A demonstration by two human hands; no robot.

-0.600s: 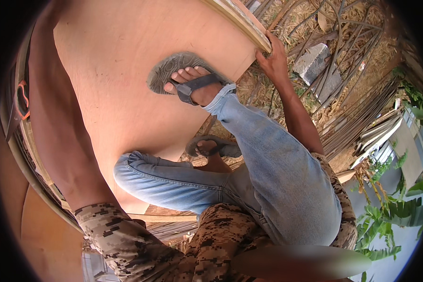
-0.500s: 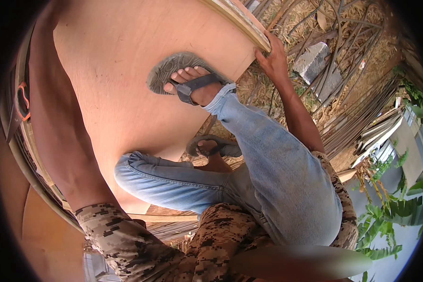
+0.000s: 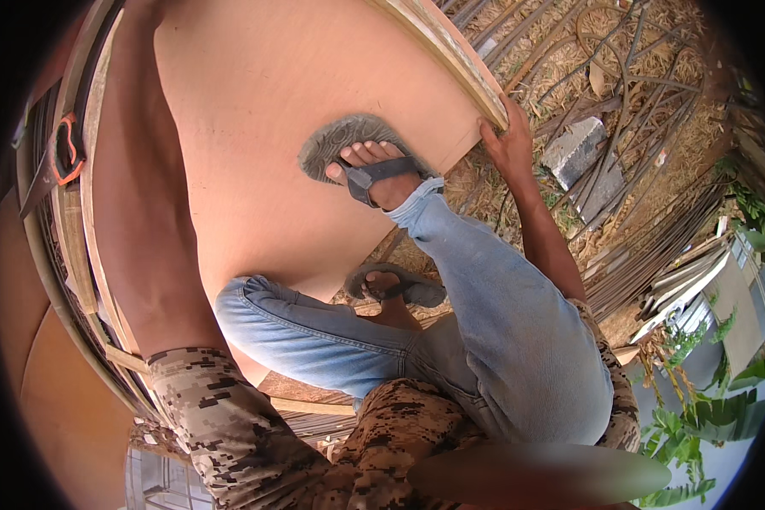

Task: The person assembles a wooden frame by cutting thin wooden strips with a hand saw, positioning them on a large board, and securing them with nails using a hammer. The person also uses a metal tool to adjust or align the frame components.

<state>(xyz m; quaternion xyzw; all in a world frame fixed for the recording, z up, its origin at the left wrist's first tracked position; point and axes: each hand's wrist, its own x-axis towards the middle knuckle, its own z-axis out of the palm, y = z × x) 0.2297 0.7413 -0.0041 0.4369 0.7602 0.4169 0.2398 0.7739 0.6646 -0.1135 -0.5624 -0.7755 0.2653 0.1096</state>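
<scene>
A large light-brown plywood panel [image 3: 255, 93] fills the middle of the view, with a wooden strip [image 3: 442, 47] along its far right edge. At the panel's right corner my right hand [image 3: 510, 143] is closed round the edge, where the strip ends. My left forearm [image 3: 140, 187] stretches up along the panel's left side. The left hand itself lies beyond the top of the picture. One of my sandalled feet [image 3: 382, 174] presses flat on the panel, and the other [image 3: 391, 285] is beside its near edge.
A handsaw with an orange and black handle [image 3: 68, 151] is by the wooden frame [image 3: 75, 246] on the left. Right of the panel are dry straw, sticks, concrete blocks [image 3: 582, 157] and a bundle of thin rods [image 3: 654, 242]. Stacked boards [image 3: 697, 263] and green leaves [image 3: 688, 416] are farther right.
The panel, saw and foot appear slightly farther right and lower in the picture. My right hand keeps its hold on the panel's corner.
</scene>
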